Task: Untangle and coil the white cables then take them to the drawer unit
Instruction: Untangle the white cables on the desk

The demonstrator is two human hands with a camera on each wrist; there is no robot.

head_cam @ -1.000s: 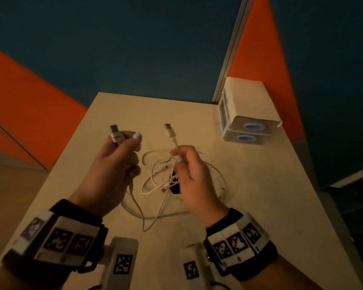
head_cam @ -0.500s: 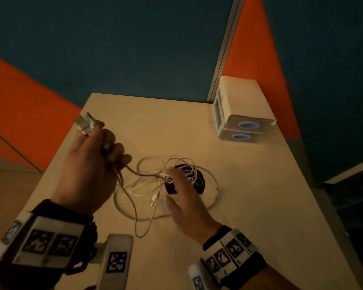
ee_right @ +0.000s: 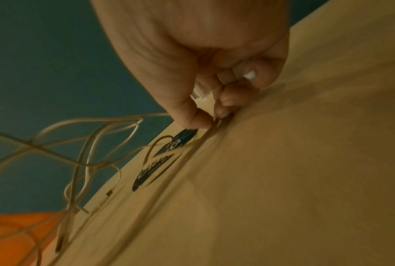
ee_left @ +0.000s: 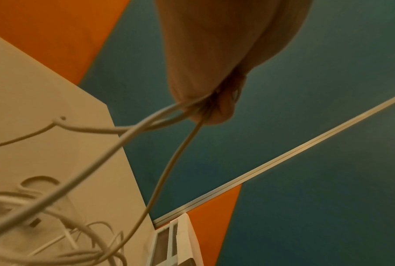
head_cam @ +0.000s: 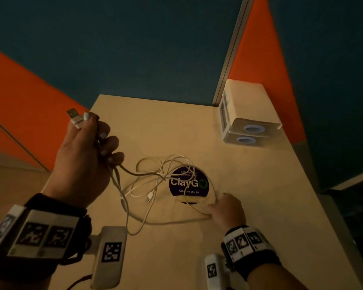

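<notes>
The left hand (head_cam: 82, 162) is raised above the bench (head_cam: 249, 201), its fingers curled around several strands of the white cables (head_cam: 153, 185), and a USB plug (head_cam: 73, 115) sticks out beside the thumb. The right hand (head_cam: 226, 210) is low on the bench and its fingertips pinch a thin cable loop near a round dark sticker (head_cam: 188, 183). The rest of the cables lie tangled on the bench between both hands. At the far right corner stands the small white drawer unit (head_cam: 247, 114), two drawers, both closed; their contents cannot be seen.
</notes>
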